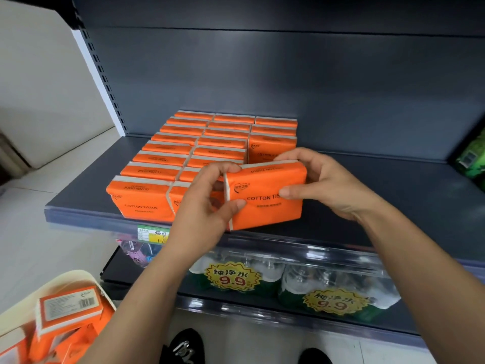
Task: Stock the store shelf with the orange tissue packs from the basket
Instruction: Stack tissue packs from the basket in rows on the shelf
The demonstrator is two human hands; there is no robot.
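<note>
An orange tissue pack [265, 200] marked COTTON TISSUE stands upright near the front of the grey shelf [393, 187]. My left hand [210, 200] pinches its left end and my right hand [322, 182] grips its right end. Behind and left of it, several orange packs [183, 153] stand in three rows on the shelf; the third row is shorter. At the bottom left, the cream basket [78, 278] holds several more orange packs [68, 308].
Bundled water bottles with yellow 9.9 stickers [233, 277] fill the shelf below. A price label [153, 233] hangs on the shelf's front edge. A green package [472, 158] sits at the far right. The shelf's right half is bare. My shoes [183, 348] show below.
</note>
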